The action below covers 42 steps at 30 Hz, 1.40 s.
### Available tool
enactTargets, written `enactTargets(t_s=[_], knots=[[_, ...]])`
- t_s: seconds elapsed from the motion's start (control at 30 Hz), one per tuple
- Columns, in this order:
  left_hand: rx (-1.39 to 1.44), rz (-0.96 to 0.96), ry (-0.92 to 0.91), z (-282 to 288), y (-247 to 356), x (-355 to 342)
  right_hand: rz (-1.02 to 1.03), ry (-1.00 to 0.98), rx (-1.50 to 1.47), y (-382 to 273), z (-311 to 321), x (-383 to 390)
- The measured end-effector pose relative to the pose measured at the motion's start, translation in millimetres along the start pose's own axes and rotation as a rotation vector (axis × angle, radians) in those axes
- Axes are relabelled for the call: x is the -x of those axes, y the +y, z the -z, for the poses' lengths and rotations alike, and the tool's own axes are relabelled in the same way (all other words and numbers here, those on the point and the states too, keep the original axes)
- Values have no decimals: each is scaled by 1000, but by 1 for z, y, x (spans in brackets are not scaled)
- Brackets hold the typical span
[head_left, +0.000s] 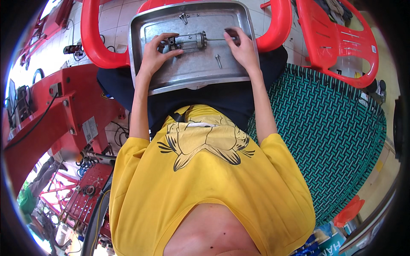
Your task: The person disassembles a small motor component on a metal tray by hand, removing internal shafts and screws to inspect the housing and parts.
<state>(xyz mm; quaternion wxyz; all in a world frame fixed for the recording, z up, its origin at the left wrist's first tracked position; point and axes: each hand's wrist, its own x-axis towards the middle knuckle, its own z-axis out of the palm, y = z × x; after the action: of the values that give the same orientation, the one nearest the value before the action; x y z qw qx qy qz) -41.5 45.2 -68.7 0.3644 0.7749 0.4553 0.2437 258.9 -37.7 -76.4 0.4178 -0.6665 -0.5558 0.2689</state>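
A metal tray (156,85) rests across my lap. In it lies a metal cylinder assembly (191,41), with long side rods and a round notched flange at its right end. My left hand (157,53) grips its left end, the thumb below and the fingers above. A thin metal rod (215,39) runs out of the flange to the right. Around the far end of that rod, my right hand (242,49) closes with thumb and fingers. One bolt (218,61) lies below the rod, and a few small bolts (183,18) sit near the tray's far side.
A red plastic chair (273,30) stands under and behind the tray, with another red chair (341,47) at the far right. Beside me on the right is a green woven seat (320,136). Red machinery (77,106) with cables stands at my left.
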Motion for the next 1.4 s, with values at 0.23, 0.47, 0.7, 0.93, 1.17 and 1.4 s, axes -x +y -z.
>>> enactTargets(t_s=[0.23,0.47,0.7,0.93,1.17,1.4], knots=[[-5,60,-33,0,2,-1,242,-163,322,-4,-10,-16],[64,-38,12,-5,-9,0,352,-139,401,-14,-5,-18],[68,-18,-5,-3,-8,1,360,-245,587,-31,1,-20],[44,-22,6,-4,-7,0,453,-199,581,-18,-7,-15],[52,-49,14,-7,-6,-1,392,-139,510,-18,-8,-1],[58,-44,9,-6,-9,0,363,-173,501,-23,-3,-3]])
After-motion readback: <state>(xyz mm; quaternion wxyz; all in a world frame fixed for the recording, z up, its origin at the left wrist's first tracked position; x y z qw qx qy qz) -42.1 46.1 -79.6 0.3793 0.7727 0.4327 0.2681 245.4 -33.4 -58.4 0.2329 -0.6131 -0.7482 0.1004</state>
